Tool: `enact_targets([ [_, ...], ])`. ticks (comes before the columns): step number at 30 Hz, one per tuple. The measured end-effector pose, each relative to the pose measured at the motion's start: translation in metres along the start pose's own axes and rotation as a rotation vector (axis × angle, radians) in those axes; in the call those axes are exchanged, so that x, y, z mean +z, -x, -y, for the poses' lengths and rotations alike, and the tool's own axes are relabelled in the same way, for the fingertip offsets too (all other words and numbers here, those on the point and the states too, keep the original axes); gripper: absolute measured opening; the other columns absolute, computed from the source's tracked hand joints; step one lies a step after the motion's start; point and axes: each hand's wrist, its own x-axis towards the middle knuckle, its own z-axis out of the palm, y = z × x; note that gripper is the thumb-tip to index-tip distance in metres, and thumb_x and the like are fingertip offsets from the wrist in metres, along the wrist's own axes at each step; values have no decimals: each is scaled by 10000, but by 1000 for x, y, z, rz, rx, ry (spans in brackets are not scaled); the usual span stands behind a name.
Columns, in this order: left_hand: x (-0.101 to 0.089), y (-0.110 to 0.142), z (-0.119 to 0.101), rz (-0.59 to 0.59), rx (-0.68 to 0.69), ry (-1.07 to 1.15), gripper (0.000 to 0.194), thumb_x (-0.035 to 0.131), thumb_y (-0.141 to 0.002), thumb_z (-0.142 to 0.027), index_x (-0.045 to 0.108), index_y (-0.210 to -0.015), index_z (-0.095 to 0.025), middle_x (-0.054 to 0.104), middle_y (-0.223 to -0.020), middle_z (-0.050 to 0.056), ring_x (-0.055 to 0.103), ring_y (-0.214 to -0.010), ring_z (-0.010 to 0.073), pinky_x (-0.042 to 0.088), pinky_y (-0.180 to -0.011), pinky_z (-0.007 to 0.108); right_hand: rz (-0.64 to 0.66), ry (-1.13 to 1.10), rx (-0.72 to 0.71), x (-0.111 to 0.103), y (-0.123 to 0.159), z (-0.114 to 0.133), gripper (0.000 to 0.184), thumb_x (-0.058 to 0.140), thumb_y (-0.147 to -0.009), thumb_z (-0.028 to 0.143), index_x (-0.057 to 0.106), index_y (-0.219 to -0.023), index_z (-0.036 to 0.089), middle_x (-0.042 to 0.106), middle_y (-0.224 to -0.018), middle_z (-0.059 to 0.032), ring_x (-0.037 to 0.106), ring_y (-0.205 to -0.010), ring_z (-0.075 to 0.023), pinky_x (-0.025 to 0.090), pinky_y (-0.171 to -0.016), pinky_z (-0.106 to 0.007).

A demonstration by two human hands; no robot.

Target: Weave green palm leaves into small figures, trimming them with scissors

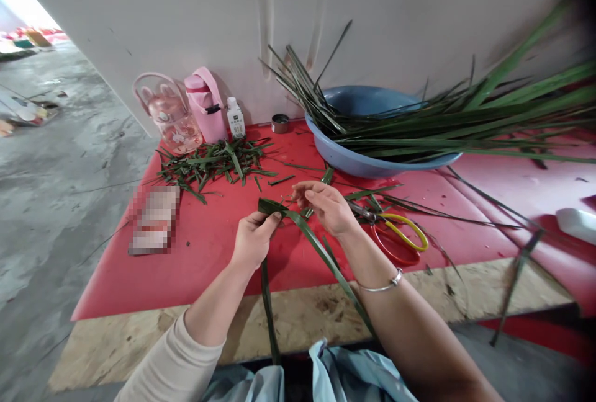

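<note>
My left hand [256, 234] pinches a folded green leaf strip [270, 205] between thumb and fingers, above the red-covered table. From the fold, one long tail [321, 250] runs down to the right beneath my right forearm, and another tail [266, 303] hangs below my left hand. My right hand [326, 206] is just right of the fold, its fingers loosely bent and apart, with nothing visible in them. Scissors [400, 228] with one yellow and one red handle lie right of my right hand, blades partly among leaf pieces.
A blue basin [367, 163] of long green leaves [419, 129] stands at the back right. Cut leaf scraps [214, 163] lie back left, before a clear pink bottle [172, 120], a pink tumbler [207, 110] and a small white bottle [236, 120]. A blurred-out flat item [156, 219] lies left.
</note>
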Motion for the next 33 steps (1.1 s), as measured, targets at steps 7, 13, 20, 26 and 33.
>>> enact_targets([
  [7,-8,-8,1,-128,100,-110,287,646,-650,-414,654,-642,-128,468,-463,-32,344,-434,59,252,-430,199,263,269,306,2,17,20,338,695,-640,354,599,-900,161,642,-699,-23,578,-584,-128,449,-516,-226],
  [13,-7,-2,1,-1,115,-177,269,639,-651,-400,642,-618,-134,420,-447,-45,299,-423,50,218,-418,202,306,510,170,18,11,44,158,535,-770,246,656,-839,173,565,-556,25,427,-409,-60,294,-370,-178],
  [20,-6,-7,2,42,-96,126,260,682,-598,-359,636,-710,-129,563,-561,-5,333,-409,28,218,-383,175,312,731,33,25,-7,47,113,560,-734,194,630,-822,181,647,-680,5,563,-588,-122,395,-536,-231],
  [26,-10,-10,0,51,-152,186,249,687,-609,-326,613,-740,-127,628,-723,42,353,-436,20,222,-392,170,167,1355,-218,13,-1,73,138,572,-776,253,659,-882,239,683,-804,-8,598,-696,-153,365,-590,-246],
  [33,-4,-1,4,230,8,-71,249,623,-699,-371,627,-671,-123,379,-453,-55,294,-417,40,192,-411,202,260,1502,-436,26,-12,85,214,480,-852,288,678,-854,208,663,-793,-28,588,-708,-146,317,-558,-246],
])
